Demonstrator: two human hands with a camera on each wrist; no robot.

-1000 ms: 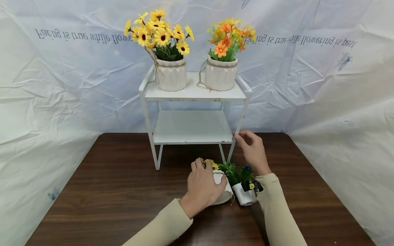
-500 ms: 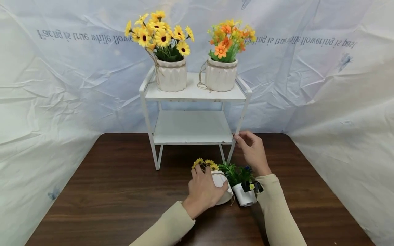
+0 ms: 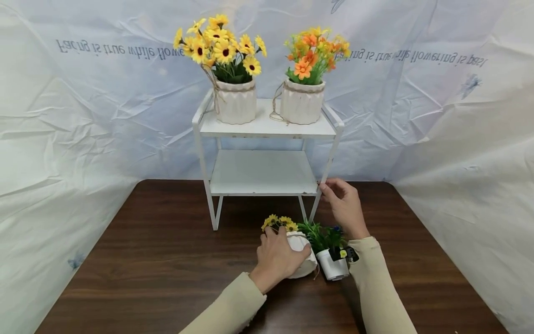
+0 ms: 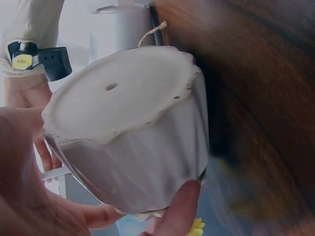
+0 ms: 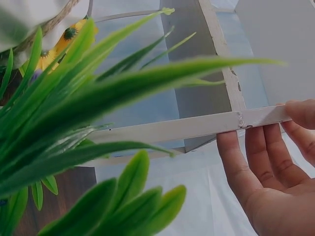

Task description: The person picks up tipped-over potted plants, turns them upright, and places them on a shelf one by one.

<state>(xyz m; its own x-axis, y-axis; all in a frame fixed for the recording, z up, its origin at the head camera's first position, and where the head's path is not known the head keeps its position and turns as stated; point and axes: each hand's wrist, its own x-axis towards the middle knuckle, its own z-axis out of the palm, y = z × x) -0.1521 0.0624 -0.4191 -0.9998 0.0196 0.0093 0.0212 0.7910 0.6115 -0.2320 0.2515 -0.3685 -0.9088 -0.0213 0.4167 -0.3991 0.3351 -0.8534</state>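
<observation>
My left hand [image 3: 276, 255] grips a white fluted flowerpot [image 3: 306, 267] with yellow daisy-like flowers [image 3: 273, 220], lying on its side on the table. In the left wrist view the base of that flowerpot [image 4: 128, 103], with a small hole, faces the camera, and thumb and fingers curl round its wall. At the white two-tier shelf rack [image 3: 263, 171], my right hand [image 3: 346, 204] pinches the right front leg at lower-shelf height. The right wrist view shows the thumb and fingers of the right hand [image 5: 270, 182] on either side of that leg [image 5: 187, 127].
A small white pot [image 3: 333, 268] with green leaves lies tilted between my forearms. On the rack's top shelf stand a pot of yellow flowers [image 3: 235, 104] and a pot of orange flowers [image 3: 302, 104]. The dark wooden table [image 3: 146, 260] meets a printed cloth [image 3: 125, 116] behind.
My left hand has shifted slightly toward me and to the right, so more of the yellow flowers shows. My right hand has stayed at the rack leg.
</observation>
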